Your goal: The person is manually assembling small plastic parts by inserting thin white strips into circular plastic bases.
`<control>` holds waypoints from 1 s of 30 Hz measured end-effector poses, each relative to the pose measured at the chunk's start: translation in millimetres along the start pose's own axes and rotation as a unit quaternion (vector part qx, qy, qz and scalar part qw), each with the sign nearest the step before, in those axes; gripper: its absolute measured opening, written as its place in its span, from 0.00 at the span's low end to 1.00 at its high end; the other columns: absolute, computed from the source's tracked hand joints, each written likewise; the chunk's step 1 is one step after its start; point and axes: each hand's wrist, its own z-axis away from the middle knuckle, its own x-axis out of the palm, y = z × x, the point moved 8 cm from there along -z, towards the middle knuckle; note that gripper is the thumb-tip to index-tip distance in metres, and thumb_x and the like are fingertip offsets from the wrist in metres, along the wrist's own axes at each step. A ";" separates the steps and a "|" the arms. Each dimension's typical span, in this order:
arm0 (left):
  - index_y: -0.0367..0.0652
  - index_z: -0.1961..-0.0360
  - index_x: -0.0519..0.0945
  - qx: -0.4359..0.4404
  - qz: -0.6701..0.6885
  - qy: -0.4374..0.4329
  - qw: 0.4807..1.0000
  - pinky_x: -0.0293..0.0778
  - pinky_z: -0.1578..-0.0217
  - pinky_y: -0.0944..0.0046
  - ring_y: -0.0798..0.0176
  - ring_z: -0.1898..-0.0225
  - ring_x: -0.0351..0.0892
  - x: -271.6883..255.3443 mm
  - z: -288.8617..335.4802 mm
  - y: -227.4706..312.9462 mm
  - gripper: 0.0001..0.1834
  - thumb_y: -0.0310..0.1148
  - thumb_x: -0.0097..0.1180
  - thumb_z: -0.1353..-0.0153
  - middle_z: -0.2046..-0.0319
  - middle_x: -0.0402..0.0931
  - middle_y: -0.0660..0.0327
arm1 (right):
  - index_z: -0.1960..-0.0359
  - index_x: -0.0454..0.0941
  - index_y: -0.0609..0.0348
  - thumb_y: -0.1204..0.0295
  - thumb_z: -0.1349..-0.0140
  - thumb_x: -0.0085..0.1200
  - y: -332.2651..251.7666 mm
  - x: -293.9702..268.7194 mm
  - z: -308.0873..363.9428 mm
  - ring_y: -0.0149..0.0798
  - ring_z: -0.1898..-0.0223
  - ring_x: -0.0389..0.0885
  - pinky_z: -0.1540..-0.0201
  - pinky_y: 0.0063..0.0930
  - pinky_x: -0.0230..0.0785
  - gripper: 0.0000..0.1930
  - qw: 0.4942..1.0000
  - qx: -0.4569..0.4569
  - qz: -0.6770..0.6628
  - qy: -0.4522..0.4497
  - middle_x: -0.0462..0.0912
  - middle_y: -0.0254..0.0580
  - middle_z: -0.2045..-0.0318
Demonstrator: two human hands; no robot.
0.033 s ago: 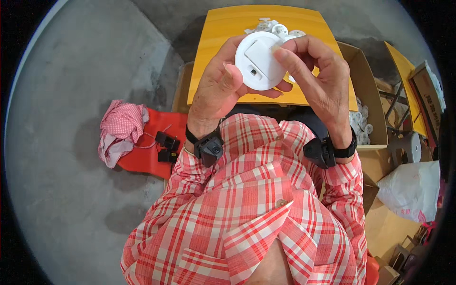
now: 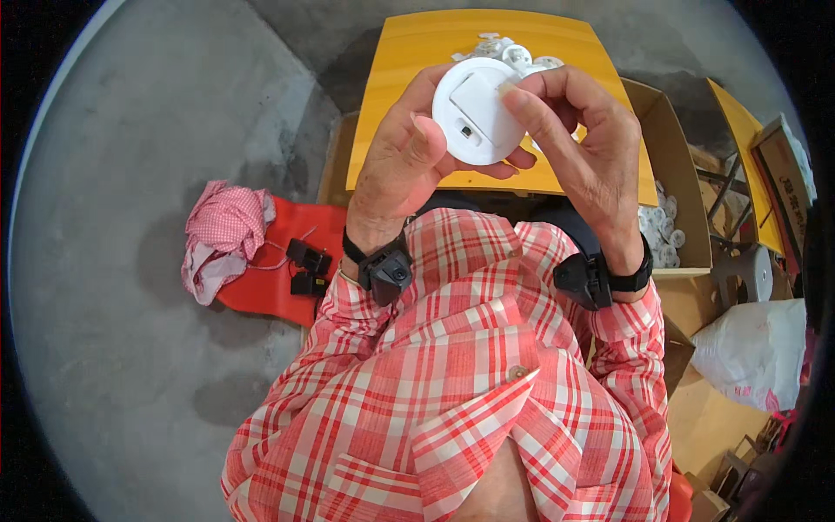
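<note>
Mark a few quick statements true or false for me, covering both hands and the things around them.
1. The left hand holds a round white disc. True.
2. The right hand lies flat on the table. False: it is raised to the disc, with the thumb tip over the disc's face.
3. Small white parts lie on the yellow tabletop, beyond the disc. True.
4. The cloth on the red seat is plain blue. False: it is pink and white, checked.
5. The cardboard box beside the table holds white pieces. True.
</note>
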 end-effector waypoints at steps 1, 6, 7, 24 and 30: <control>0.41 0.40 0.56 0.001 -0.005 0.005 1.000 0.79 0.61 0.55 0.47 0.57 0.78 -1.6 1.4 0.4 0.45 0.63 0.50 0.49 0.46 0.66 0.50 | 0.71 0.78 0.63 0.72 0.47 0.60 0.1 1.2 2.1 0.26 0.78 0.74 0.76 0.21 0.65 0.07 1.000 0.017 0.007 0.016 0.77 0.36 0.80; 0.40 0.41 0.57 -0.011 0.024 0.015 1.000 0.78 0.65 0.62 0.51 0.62 0.79 -12.8 9.1 -3.4 0.48 0.67 0.50 0.51 0.51 0.69 0.51 | 0.73 0.76 0.62 0.72 0.47 0.60 -15.1 9.2 -0.3 0.29 0.79 0.73 0.78 0.23 0.64 0.07 0.998 -0.056 0.034 0.012 0.77 0.38 0.80; 0.40 0.41 0.57 -0.010 0.022 0.016 1.000 0.78 0.65 0.62 0.51 0.62 0.79 -13.4 9.6 -3.4 0.48 0.67 0.50 0.51 0.51 0.69 0.51 | 0.74 0.76 0.62 0.72 0.48 0.60 -17.5 9.5 -0.5 0.30 0.79 0.74 0.78 0.23 0.64 0.07 0.997 -0.058 0.044 0.010 0.76 0.38 0.80; 0.36 0.40 0.56 -0.029 0.021 0.023 0.999 0.78 0.65 0.61 0.52 0.64 0.80 -16.9 10.4 -4.2 0.51 0.71 0.39 0.50 0.52 0.70 0.49 | 0.73 0.76 0.64 0.73 0.45 0.59 -16.4 15.3 -0.8 0.20 0.79 0.66 0.77 0.15 0.58 0.07 0.996 -0.076 0.042 0.019 0.74 0.29 0.80; 0.35 0.40 0.56 -0.033 0.035 0.019 0.999 0.79 0.61 0.58 0.49 0.62 0.80 -13.9 9.7 -3.8 0.48 0.69 0.40 0.47 0.50 0.69 0.48 | 0.73 0.76 0.62 0.73 0.45 0.59 -14.4 15.1 -0.1 0.20 0.78 0.66 0.76 0.15 0.57 0.06 0.997 -0.064 0.044 0.013 0.74 0.28 0.80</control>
